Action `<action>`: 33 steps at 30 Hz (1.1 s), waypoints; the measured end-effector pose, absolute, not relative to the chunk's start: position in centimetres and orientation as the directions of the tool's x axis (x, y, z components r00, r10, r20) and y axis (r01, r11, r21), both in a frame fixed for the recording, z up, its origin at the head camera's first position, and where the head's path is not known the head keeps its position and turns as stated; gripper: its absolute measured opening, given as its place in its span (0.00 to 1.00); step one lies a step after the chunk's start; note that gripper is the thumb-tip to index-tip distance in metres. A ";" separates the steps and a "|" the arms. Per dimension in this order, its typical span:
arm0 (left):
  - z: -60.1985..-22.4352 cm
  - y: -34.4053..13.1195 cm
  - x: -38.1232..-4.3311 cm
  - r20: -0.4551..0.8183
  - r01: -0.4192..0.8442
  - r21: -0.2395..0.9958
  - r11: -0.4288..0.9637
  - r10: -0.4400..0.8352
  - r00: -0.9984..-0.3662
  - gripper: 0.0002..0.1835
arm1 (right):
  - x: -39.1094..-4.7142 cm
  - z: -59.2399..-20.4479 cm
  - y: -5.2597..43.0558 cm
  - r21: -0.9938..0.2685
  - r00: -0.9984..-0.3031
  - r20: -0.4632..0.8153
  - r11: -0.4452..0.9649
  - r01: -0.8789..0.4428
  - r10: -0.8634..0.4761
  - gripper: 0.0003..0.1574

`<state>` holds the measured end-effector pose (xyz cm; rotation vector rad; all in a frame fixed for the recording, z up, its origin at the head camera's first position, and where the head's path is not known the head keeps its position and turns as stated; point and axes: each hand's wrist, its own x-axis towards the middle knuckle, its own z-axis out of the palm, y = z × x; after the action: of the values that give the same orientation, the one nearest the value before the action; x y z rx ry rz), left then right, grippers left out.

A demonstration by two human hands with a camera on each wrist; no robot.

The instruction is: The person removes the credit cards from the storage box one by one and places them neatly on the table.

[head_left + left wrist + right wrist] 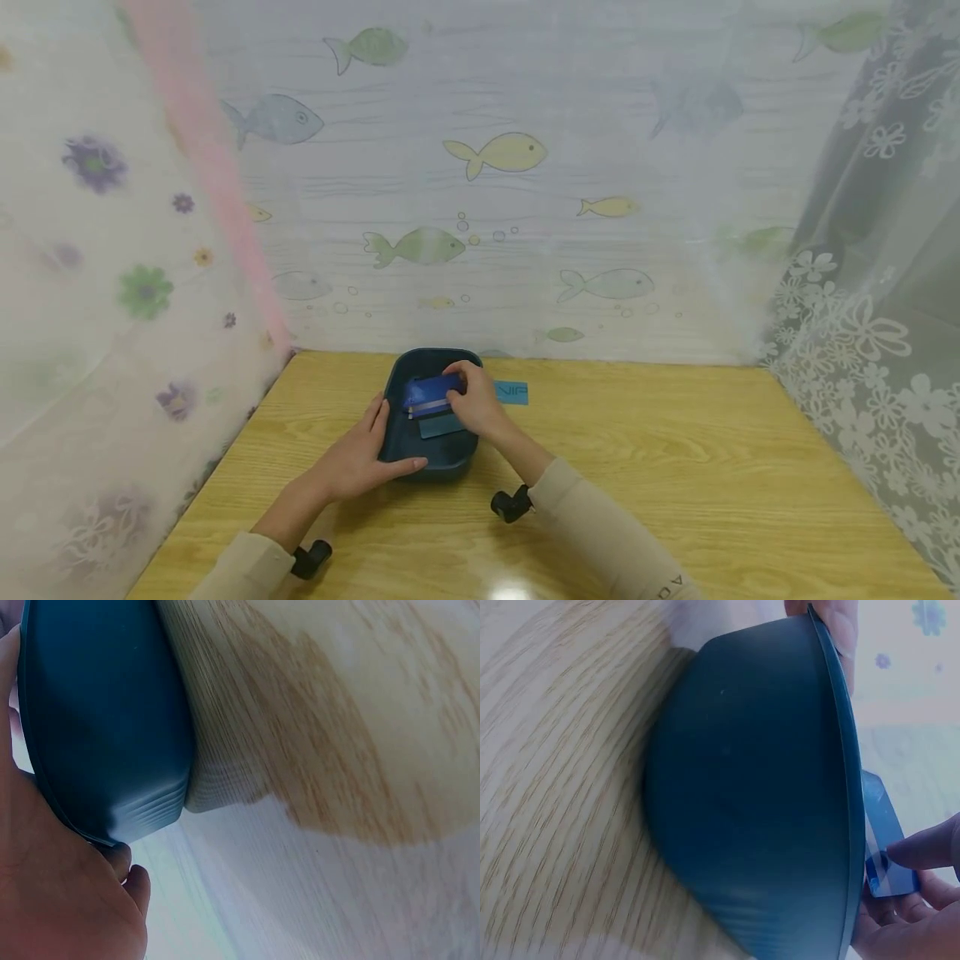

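A dark blue-green plastic basin (427,472) stands on the table. My left hand (358,460) holds it at the near left corner, its thumb over the near rim and its fingers along the left side. Within the basin's opening, my right hand (476,403) pinches a blue card (431,392) with a pale stripe between thumb and fingers. The right wrist view shows this blue card (889,844) rising past the rim. A darker teal card (441,426) lies in the basin below the blue one.
A light-blue card (513,392) with dark lettering lies on the wood-grain table (660,467), just right of the basin. A curtain printed with fish (510,154) hangs behind the table, with patterned curtains at both sides. Black wrist mounts (512,504) sit at the sleeves.
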<state>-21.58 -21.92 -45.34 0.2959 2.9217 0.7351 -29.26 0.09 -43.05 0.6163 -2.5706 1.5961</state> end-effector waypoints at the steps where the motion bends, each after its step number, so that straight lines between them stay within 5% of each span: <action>1: -45.3 -21.9 -21.6 -0.065 0.159 0.479 0.863 0.215 -0.974 0.71 | -29.2 -43.0 0.3 -0.852 -0.922 0.246 0.387 -0.353 -0.300 0.19; 33: -45.0 -21.7 -21.2 -0.053 0.166 0.460 0.872 0.213 -0.976 0.70 | -29.5 -42.8 7.0 -0.913 -0.955 0.198 0.314 -0.261 -0.220 0.20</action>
<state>-21.22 -21.74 -44.96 0.2985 2.9401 0.7092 -29.50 7.04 -42.80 0.4611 -2.5166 1.7598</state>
